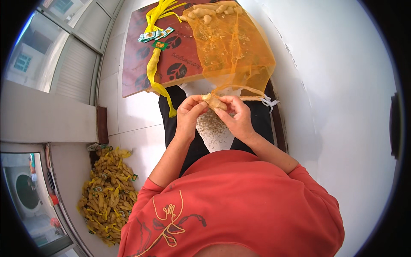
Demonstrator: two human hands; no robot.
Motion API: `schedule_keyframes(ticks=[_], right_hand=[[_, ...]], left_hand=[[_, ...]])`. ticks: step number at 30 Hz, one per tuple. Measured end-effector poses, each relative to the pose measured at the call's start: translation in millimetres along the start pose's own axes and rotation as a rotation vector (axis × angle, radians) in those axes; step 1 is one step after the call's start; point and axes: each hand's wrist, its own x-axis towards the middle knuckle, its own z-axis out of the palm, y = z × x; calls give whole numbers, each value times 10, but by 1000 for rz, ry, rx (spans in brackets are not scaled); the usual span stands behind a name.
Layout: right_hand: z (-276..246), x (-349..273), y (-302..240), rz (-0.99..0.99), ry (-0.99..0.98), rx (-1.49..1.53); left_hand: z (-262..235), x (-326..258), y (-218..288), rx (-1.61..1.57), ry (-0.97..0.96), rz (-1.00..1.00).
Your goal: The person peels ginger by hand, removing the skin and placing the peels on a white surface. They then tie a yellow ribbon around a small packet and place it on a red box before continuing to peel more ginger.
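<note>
- The left hand point(189, 112) and the right hand point(236, 118) meet in front of the person's lap, both pinching one pale, knobbly piece of ginger point(214, 102) between thumb and fingertips.
- The ginger sits between the two hands, just near of the mouth of an orange mesh bag point(233, 47) that lies on a dark red board point(139, 60) farther away.
- More ginger pieces point(209, 10) show through the mesh at the bag's far end.
- A bundle of yellow mesh sleeves point(153, 55) with small green tags point(155, 36) lies on the left part of the board.
- Pale scrapings point(212, 126) speckle the white floor point(137, 115) between the person's dark trouser legs, directly under the hands.
- A heap of filled yellow net packs point(107, 195) lies on the floor to the near left, well apart from the hands.
- Judged risks: the piece is small and irregular, so a fingertip grip could slip and let it drop into the scrapings.
- A brittle knob may snap off if the thumbs press too hard.
- The bag's open mouth hangs over the board's near edge; a tug on the mesh could pull it down and spill the ginger.
- Loose skin may cling to the fingers and weaken the hold.
</note>
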Motion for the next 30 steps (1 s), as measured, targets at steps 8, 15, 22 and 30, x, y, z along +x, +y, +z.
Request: schedule_keyframes(ticks=[8, 15, 22, 30], right_hand=[[-50, 22, -61, -61, -4, -115], [-111, 53, -10, 14, 0, -17], [-120, 46, -94, -64, 16, -102], [-133, 51, -52, 97, 4, 185]], left_hand=[[23, 27, 2, 2, -46, 36], [83, 4, 67, 64, -26, 22], [116, 38, 32, 61, -7, -8], [121, 30, 53, 90, -43, -5]])
